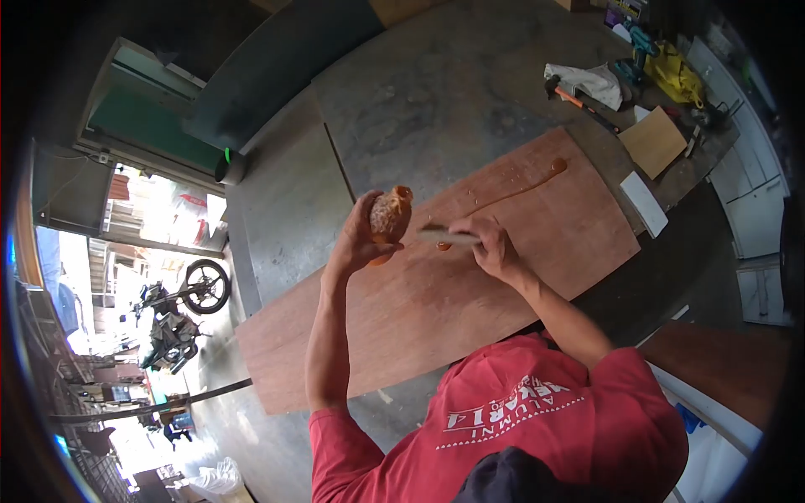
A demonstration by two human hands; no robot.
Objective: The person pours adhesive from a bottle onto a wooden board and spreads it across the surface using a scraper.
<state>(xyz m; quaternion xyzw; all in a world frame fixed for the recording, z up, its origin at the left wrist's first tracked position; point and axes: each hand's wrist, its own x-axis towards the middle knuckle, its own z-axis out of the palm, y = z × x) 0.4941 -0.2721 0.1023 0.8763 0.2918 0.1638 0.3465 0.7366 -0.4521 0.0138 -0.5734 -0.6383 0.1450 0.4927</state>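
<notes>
A dark cap (507,478) is nearest, at the bottom of the view; just past it is a red shirt (520,411) with white letters on it.

Past the shirt, the two bare arms reach out over a big reddish-brown wood sheet (419,314); the sheet lies flat and slanted on a grey bench (428,92).

The left hand (360,235) holds a tub (388,215) up above the sheet; its fingers are bent around the tub, with the thumb on the near side; the tub is tilted, and orange-brown goo covers part of it.

The right hand (493,245) is beside it, a little way apart; its fingers are closed on a thin, flat tool (449,235), which points toward the tub; a small drop of goo (444,246) sits on the sheet near the tool; a thin line of goo (516,194) runs over the sheet to a round blob (559,165) near the far right edge.

Farther off, on the right side of the bench, are a white strip (644,204), a tan board (654,142), a hammer (583,105) with an orange handle, a white cloth (591,84), a blue-green drill (641,52) and a yellow bag (675,74); far to the left, past the bench, stands a motorbike (172,327) in bright light.
</notes>
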